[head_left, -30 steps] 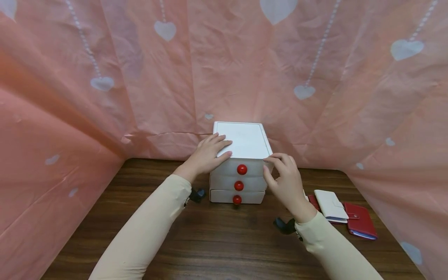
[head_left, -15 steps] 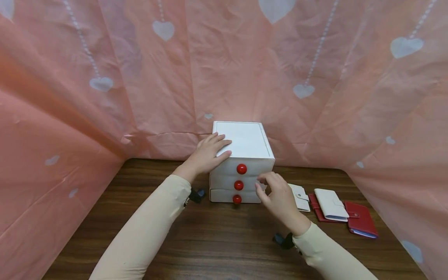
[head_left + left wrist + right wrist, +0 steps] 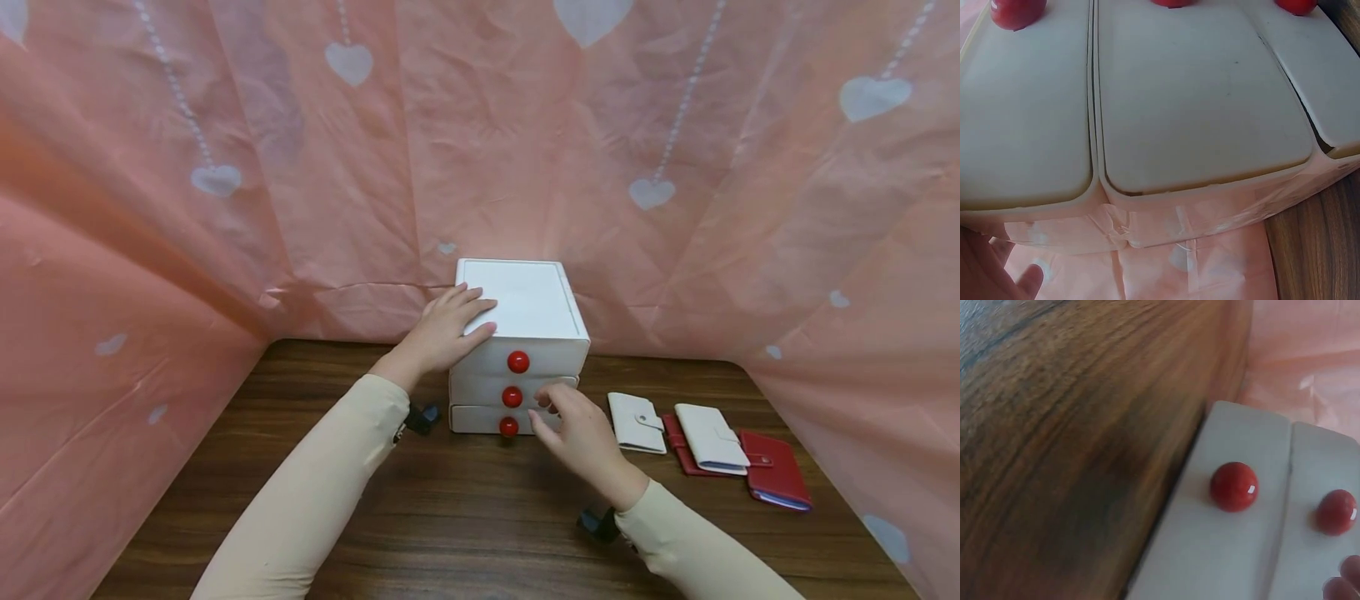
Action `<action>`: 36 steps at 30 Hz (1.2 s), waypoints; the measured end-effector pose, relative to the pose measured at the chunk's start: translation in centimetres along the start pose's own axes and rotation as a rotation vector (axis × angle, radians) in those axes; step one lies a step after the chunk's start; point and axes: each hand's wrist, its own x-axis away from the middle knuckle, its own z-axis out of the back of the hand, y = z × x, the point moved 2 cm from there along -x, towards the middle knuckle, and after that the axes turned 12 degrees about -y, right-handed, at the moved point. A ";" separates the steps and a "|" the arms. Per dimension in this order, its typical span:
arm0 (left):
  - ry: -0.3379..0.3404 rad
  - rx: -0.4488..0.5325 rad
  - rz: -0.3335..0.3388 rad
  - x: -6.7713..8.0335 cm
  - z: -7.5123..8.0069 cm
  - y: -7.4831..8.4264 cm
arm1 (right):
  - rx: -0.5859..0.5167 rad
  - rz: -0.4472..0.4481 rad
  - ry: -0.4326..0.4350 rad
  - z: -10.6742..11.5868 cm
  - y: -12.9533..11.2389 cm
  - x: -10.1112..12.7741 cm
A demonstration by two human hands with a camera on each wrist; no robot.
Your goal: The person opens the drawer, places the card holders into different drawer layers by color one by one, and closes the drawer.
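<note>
Right hand (image 3: 581, 437) low before white drawer box (image 3: 525, 304), fingers (image 3: 546, 400) loosely curled, holding nothing, beside middle red knob (image 3: 512, 397). Step judged: reaching for knob. Next: pinch, pull straight out. Left hand (image 3: 442, 329) flat atop box, bracing, at counter's (image 3: 480, 517) back.

Drawer box (image 3: 519, 333) stands at the back of the table (image 3: 465, 517), against the curtain (image 3: 300, 167). My left hand (image 3: 442, 329) lies on its top, left edge. My right hand (image 3: 577, 433) is before the lower drawers, right of the knobs (image 3: 512, 397). Three wallets (image 3: 708, 437) lie in a row right of the box.
</note>
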 end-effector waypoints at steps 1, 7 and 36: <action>0.001 0.001 0.000 0.0 0.0 0.0 | 0.001 -0.005 -0.007 -0.2 0.0 0.0; 0.004 0.008 -0.003 0.1 0.1 0.1 | 0.018 -0.034 -0.022 -1.1 -0.1 -0.3; 0.006 0.042 0.001 0.1 0.1 0.2 | 0.087 -0.087 0.029 -3.2 -0.6 -2.2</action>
